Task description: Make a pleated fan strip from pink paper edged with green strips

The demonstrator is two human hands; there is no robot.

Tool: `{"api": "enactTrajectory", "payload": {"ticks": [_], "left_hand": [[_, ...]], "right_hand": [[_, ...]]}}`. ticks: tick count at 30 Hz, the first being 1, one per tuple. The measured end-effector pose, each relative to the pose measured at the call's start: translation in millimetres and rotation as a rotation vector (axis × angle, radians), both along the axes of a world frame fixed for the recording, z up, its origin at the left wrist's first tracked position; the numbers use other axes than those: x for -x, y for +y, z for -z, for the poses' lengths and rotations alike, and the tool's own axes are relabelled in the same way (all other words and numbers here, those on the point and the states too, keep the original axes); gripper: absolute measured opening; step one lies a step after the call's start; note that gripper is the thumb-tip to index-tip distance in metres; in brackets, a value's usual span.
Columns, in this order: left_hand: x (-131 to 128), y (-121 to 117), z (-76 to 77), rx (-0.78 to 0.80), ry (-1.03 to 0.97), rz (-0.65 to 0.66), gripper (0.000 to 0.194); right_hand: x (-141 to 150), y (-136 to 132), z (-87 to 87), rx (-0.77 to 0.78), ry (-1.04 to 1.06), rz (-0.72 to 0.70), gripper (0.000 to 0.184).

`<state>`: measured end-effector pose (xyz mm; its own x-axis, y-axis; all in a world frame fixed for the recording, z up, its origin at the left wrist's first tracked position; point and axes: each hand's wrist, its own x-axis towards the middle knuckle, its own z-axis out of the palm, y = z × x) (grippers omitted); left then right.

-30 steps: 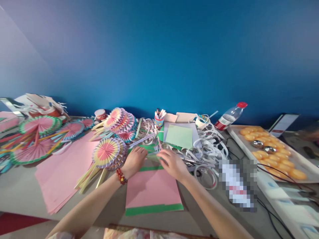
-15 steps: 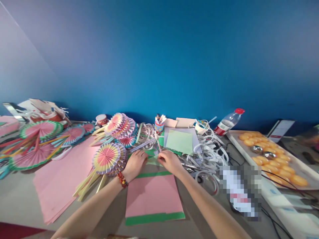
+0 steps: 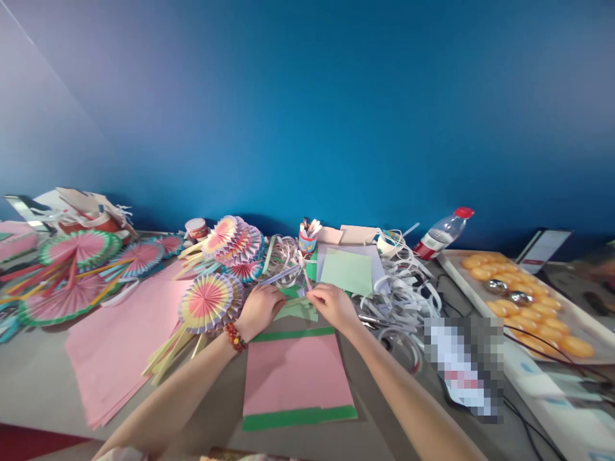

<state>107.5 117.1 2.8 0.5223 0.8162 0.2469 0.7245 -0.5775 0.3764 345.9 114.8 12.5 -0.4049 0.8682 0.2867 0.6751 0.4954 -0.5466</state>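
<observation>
My left hand, with a beaded bracelet at its wrist, is closed on one end of a thin pale green paper strip. My right hand pinches the strip's other end, so it runs between the two hands just above the table. Light green paper pieces lie beneath the strip. Nearer to me, between my forearms, a pink paper sheet with green bands along its far and near edges lies flat. The fingertips are partly hidden by the backs of my hands.
Folded paper fans and pink sheets lie to the left. A pen cup, a green sheet and tangled white strips are behind. On the right are a bottle, a tape roll and a tray with orange domes.
Both hands have shifted only slightly. The pale green strip between them now shows more plainly, lifted above the green pieces. The pink sheet has stayed in place.
</observation>
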Motion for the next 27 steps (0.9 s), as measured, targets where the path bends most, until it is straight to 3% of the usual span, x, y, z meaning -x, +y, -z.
{"api": "enactTrajectory", "payload": {"ticks": [7, 18, 20, 27], "left_hand": [[2, 7, -8.6, 0.055, -0.093, -0.012, 0.018], [9, -13, -53.9, 0.352, -0.249, 0.067, 0.017], [10, -17, -55.5, 0.393, -0.266, 0.074, 0.017], [32, -35, -47.8, 0.516, -0.304, 0.037, 0.016]], "right_hand": [[-2, 2, 1.2, 0.103, 0.162, 0.086, 0.022], [4, -11, -25.2, 0.307, 0.315, -0.045, 0.028], [6, -14, -28.7, 0.332, 0.32, -0.059, 0.031], [3, -27, -35.2, 0.383, 0.222, -0.07, 0.015]]}}
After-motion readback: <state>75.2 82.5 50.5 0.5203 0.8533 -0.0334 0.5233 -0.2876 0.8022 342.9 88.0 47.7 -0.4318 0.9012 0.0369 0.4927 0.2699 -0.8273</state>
